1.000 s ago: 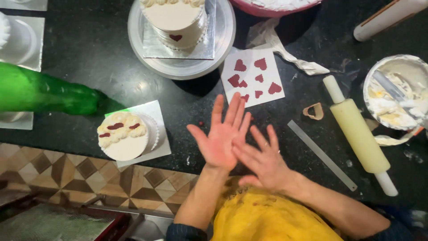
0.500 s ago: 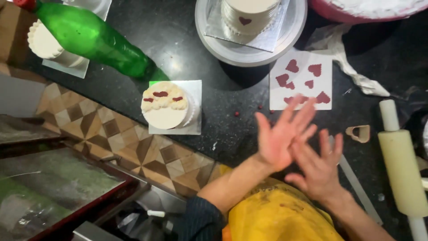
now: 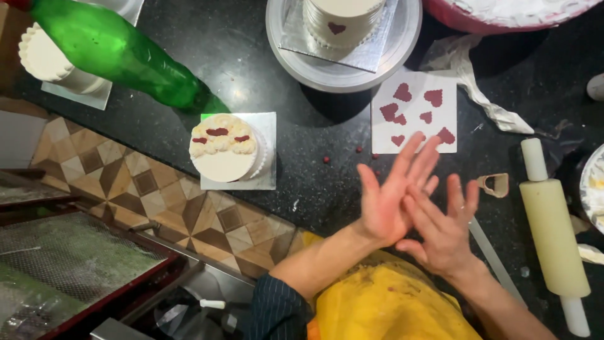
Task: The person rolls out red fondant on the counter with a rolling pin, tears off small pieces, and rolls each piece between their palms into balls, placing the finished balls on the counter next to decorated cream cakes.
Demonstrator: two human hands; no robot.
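Observation:
My left hand (image 3: pixel 390 192) and my right hand (image 3: pixel 443 230) are pressed palm against palm over the black counter, fingers spread, nothing held. Just beyond my fingertips lies a white sheet (image 3: pixel 416 112) with several dark red heart cut-outs. To the left a small white cake (image 3: pixel 228 150) with cream puffs and red pieces on top sits on a square silver board. A second white cake with one red heart (image 3: pixel 343 20) stands on a round turntable (image 3: pixel 296 47) at the top. A small heart cutter (image 3: pixel 494 184) lies right of my hands.
A green bottle (image 3: pixel 119 53) lies tilted at top left over another small cake (image 3: pixel 47 60). A cream rolling pin (image 3: pixel 553 230) and a clear ruler (image 3: pixel 494 261) lie at right. Crumpled paper (image 3: pixel 469 75) sits near a pink bowl (image 3: pixel 503 16). The tiled counter front (image 3: pixel 145 195) runs below.
The view has shifted, so everything sits further right and lower in frame. My hands stay pressed together and have slid against each other, the left tilting more to the right.

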